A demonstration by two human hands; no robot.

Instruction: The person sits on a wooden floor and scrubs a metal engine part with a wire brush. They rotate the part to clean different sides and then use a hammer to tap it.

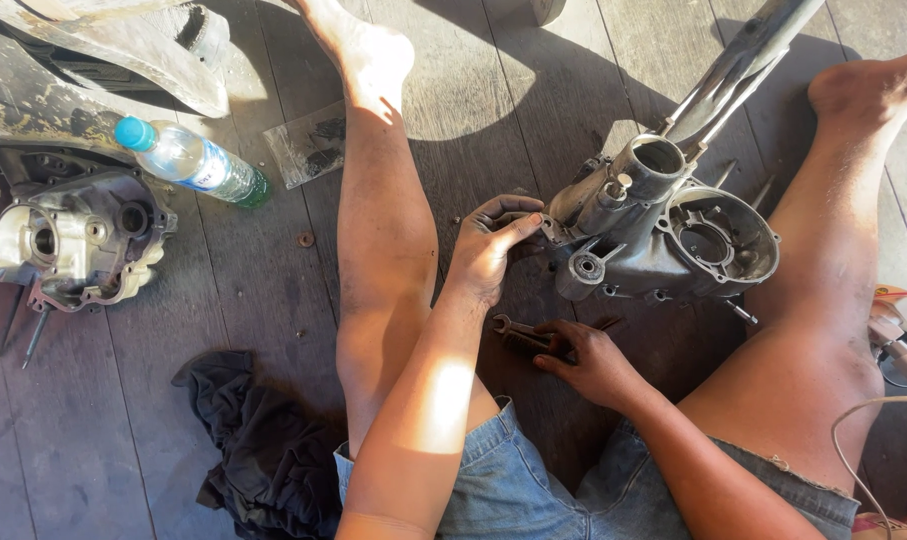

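Observation:
A grey metal engine casing (663, 225) lies on the wooden floor between my bare legs. My left hand (491, 245) rests against the casing's left edge, fingers curled onto it. Just below the casing, my right hand (591, 362) is closed on a small open-ended wrench (515, 332) that lies low over the floor planks, its jaw pointing left.
A second engine casing (68, 235) with loose bolts sits at the left. A plastic water bottle (193, 160) lies beside it, near a small clear bag of parts (308, 145). A dark rag (258, 445) lies by my left thigh. Wires and connectors (898, 335) are at the right edge.

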